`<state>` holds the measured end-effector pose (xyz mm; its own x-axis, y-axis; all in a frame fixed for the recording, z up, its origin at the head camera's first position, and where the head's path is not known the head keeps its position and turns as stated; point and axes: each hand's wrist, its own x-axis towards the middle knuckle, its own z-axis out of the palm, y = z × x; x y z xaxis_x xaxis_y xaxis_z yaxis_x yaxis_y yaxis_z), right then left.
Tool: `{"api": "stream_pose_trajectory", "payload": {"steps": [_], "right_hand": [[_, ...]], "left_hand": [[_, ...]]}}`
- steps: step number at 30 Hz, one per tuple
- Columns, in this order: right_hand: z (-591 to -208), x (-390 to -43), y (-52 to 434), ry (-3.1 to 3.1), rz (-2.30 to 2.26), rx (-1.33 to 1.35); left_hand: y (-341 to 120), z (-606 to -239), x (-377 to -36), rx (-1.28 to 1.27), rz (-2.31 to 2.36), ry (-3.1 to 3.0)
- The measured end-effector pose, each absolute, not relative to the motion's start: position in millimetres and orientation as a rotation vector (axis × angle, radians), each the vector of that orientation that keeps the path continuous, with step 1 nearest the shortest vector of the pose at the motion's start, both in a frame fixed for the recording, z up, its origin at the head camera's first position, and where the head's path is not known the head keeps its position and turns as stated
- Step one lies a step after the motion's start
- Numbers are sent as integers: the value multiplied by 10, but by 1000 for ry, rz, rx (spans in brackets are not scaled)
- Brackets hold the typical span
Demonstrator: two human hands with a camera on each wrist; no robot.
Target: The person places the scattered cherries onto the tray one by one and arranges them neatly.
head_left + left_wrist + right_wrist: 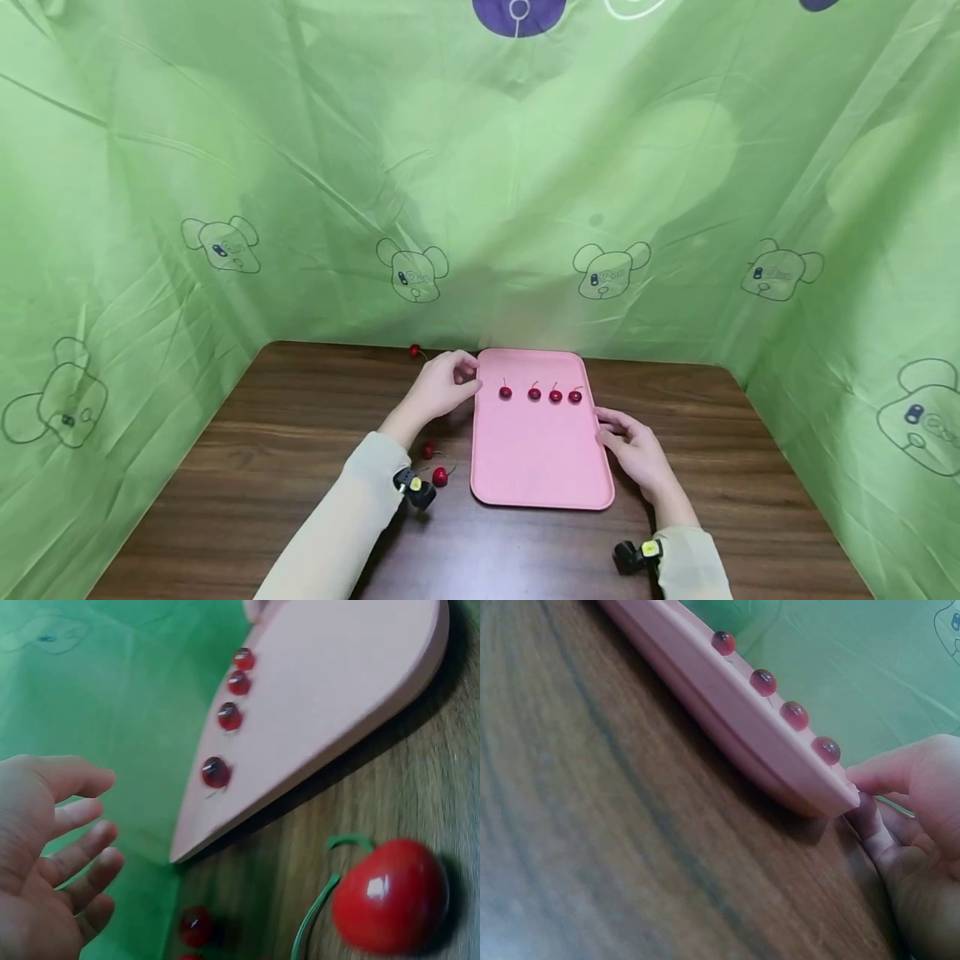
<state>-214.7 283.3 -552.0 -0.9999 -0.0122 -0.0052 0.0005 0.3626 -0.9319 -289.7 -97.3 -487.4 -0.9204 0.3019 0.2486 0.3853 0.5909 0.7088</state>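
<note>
A pink tray (542, 454) lies on the wooden table, with several red cherries (534, 393) in a row across its far half, stems attached. My left hand (441, 385) hovers by the tray's left edge, fingers loosely bent with nothing between them; the left wrist view shows the hand (56, 847) apart from the tray. At the tray's right edge, my right hand (636, 450) pinches the rim between thumb and fingers. The right wrist view has that hand (922, 840) at the tray's rim, close to the cherries (794, 715).
Two cherries lie on the table left of the tray, the nearer cherry (439, 477) beside my left wrist. Another cherry (415, 351) sits near the table's back edge. A green patterned cloth (517, 200) hangs behind and at both sides of the brown table (300, 417).
</note>
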Motion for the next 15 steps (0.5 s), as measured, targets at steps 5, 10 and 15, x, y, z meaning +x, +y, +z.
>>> {"api": "stream_pose_trajectory", "payload": {"steps": [5,10,15], "right_hand": [[-5489,-2156,2802,2590,-1779,-28],[-5497,-2148,2805,2589,-1767,-10],[-5522,-2146,2840,2587,-1771,0]], "left_hand": [[-1277,-4811,-2767,-513,-1317,-2679],[-1625,-4826,-2657,-424,-1365,-2641],[-1937,-4945,-2582,-372,-1368,-2620]]}}
